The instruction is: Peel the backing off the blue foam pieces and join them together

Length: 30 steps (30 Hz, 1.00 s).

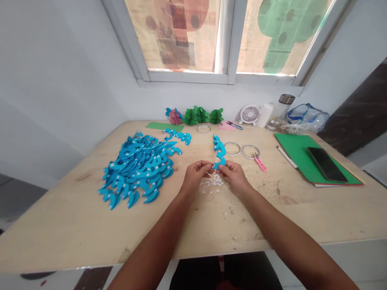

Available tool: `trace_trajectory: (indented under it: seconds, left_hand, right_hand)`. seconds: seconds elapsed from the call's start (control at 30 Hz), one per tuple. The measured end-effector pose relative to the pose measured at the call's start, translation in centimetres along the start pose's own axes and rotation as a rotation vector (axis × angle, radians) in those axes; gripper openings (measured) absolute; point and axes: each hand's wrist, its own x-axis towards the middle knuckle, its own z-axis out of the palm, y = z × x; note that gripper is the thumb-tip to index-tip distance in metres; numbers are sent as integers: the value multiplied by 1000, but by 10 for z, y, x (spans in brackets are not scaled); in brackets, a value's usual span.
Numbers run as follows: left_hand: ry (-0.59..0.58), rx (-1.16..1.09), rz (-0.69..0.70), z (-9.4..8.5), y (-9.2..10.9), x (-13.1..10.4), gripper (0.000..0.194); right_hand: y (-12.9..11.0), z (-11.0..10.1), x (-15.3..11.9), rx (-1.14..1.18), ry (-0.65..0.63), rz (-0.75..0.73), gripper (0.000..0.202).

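Observation:
A blue wavy paper cutout [220, 151] with small white squares on it stands out from my right hand [234, 174], whose thumb and fingers pinch its near end. My left hand [197, 174] is closed, its fingertips at the cutout's lower left corner. Whatever lies between those left fingers is too small to make out. Beneath both hands are scattered tiny white paper bits [213, 181]. A big heap of similar blue cutouts [142, 161] spreads to the left, and a few more cutouts [178, 136] lie behind it.
Tape rolls [250, 151] and pink-handled scissors [260, 162] lie right of the cutout. Farther right are a pen [286, 157], a green sheet [298, 155] and a phone [326, 164]. Green paper ornaments [199, 115], a small fan [250, 114] and a bottle [282, 108] line the wall.

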Motion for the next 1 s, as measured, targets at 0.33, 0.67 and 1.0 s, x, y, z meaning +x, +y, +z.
trace_trajectory:
  seconds: [0.33,0.67,1.0]
  left_hand:
    - [22,34,-24,-1,-1,0,27]
    - [27,82,-29,-1,9,-6,18]
    - [103,192,89,4,9,-7,10]
  right_hand:
    - [0,1,0,-15,-13,-1,22]
    - [1,1,0,-97,-34,-15,25]
    - [3,1,-2,-83,-73,-42,23]
